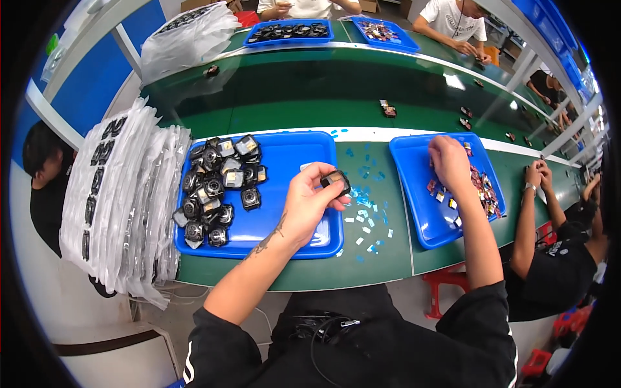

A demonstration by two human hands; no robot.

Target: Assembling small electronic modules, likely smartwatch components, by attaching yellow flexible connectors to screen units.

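My left hand (309,202) grips a small black watch-like housing (336,183) with its brownish inner side showing, over the right edge of the left blue tray (275,223). In that tray lies a pile of similar black housings (212,187), some with a round dial, others with a pale square back. My right hand (449,161) reaches into the right blue tray (414,205), fingers bent together. What they hold, if anything, is hidden. Beneath and beside that hand are many small flat parts (485,189), reddish, white and yellow.
Small white and blue film pieces (366,216) litter the green table between the trays. White plastic-wrapped stacks (110,200) stand at the left. Beyond a white strip, a green belt (291,87) carries a few housings (388,110). Other people sit opposite and at my right.
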